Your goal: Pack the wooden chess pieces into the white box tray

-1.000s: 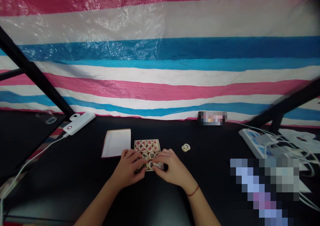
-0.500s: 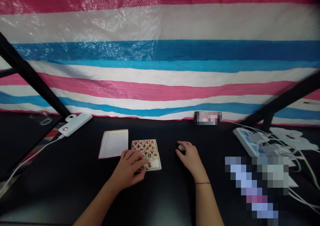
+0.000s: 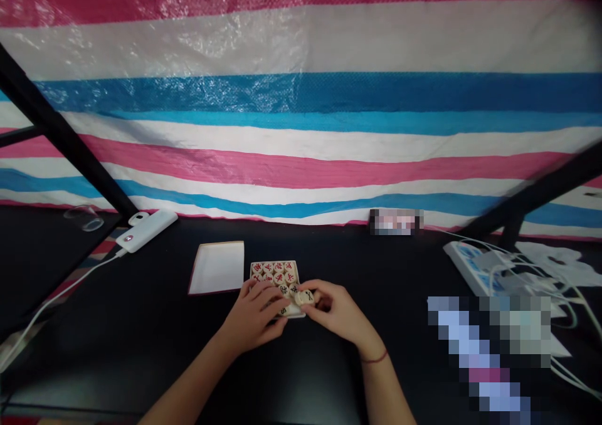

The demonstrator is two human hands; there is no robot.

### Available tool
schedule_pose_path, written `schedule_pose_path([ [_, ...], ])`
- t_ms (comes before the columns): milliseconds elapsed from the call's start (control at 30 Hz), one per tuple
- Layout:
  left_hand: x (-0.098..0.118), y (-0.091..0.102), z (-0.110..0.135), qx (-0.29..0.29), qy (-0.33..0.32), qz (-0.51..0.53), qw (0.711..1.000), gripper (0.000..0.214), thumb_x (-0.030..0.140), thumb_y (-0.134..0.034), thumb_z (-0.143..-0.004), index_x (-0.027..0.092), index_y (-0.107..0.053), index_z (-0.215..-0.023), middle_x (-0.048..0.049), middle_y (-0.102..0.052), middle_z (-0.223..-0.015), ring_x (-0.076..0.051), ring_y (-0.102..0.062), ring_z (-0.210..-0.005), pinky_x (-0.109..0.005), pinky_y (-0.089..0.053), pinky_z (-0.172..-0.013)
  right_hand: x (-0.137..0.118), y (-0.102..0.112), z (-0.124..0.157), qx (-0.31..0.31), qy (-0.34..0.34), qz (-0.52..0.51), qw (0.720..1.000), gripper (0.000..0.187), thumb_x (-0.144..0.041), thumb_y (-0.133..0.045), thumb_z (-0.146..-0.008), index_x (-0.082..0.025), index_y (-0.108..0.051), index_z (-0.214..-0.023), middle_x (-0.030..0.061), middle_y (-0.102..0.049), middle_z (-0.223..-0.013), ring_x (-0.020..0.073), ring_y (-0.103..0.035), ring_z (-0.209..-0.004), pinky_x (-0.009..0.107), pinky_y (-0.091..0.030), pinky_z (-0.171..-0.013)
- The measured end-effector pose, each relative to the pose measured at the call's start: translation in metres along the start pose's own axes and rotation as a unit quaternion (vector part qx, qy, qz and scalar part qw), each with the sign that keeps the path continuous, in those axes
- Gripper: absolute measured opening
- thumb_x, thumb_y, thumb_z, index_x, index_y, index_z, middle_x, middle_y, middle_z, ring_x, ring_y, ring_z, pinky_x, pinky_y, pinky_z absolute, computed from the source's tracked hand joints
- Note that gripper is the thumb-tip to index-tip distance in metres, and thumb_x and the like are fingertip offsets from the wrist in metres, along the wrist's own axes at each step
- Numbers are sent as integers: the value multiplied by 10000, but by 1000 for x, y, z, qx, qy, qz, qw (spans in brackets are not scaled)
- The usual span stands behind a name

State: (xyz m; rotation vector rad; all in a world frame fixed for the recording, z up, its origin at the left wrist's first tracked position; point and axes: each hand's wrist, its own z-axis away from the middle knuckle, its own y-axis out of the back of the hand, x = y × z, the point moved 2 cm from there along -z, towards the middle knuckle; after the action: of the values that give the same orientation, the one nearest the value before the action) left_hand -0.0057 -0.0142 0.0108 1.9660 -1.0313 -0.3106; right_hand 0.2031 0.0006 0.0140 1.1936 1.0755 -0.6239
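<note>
A small white box (image 3: pixel 296 316) on the black table holds rows of round xiangqi pieces (image 3: pixel 278 279), red-marked at the back and black-marked nearer me. Over its front left part lies my left hand (image 3: pixel 256 312), fingers stretched across the pieces and hiding several of them. At the box's right edge, my right hand (image 3: pixel 336 309) pinches a black-marked xiangqi piece (image 3: pixel 305 297) between thumb and fingers, tilted above the front right corner. Whether a second piece sits under it, I cannot tell. Left of the box rests its lid (image 3: pixel 217 268), white inside up.
A white power bank (image 3: pixel 145 230) with a cable lies at the back left, near a clear cup (image 3: pixel 87 218). To the right are a power strip (image 3: pixel 470 268), tangled white cables and blurred items. A blurred device (image 3: pixel 396 222) stands by the striped sheet (image 3: pixel 301 143).
My right hand has moved left from the bare table to the box, bringing the xiangqi piece with it. My left hand has stayed over the box. The view has shifted slightly.
</note>
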Motion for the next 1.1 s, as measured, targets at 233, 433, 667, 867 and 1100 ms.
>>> schedule_pose_path([
  [233,0,-1,1,-21,14,-8,1000,245,281,-595,-821,260,-642,-1060,-16,-653,-1004,-202,-542,-1028,-380,-334,-971,-7,-3,2,-42,22,18,999,260,-184,-653,-748,-204,-698,-1003,2,-639,-773,86,-510,-556,191,-423,-508],
  [433,4,-7,2,-25,-15,-41,999,257,366,-612,-824,309,-653,-1071,-21,-638,-1091,-229,-512,-1073,-409,-318,-982,-10,-2,3,-44,57,-4,997,250,-162,-630,-759,-217,-690,-995,56,-619,-1073,81,-554,-636,188,-453,-530],
  [667,7,-3,0,-17,-23,-24,999,238,352,-574,-854,275,-645,-1067,-26,-663,-1063,-220,-532,-1050,-407,-335,-984,-11,-7,2,-43,76,16,996,273,-129,-615,-768,-229,-678,-1014,36,-592,-1013,92,-541,-672,206,-465,-579],
  [867,-4,0,7,-16,13,-12,1000,355,373,-633,-796,254,-629,-1131,-75,-628,-1131,-263,-511,-1130,-416,-401,-968,-12,-11,1,-36,105,45,993,231,-95,-628,-754,-223,-692,-935,26,-613,-971,101,-523,-673,224,-469,-618],
  [1100,-8,-11,10,-48,24,-34,998,336,354,-630,-834,260,-624,-1157,-89,-593,-1233,-273,-487,-1196,-441,-407,-1006,-14,-9,2,-34,115,60,991,109,-103,-629,-764,-205,-665,-767,21,-619,-923,115,-558,-707,238,-483,-649],
])
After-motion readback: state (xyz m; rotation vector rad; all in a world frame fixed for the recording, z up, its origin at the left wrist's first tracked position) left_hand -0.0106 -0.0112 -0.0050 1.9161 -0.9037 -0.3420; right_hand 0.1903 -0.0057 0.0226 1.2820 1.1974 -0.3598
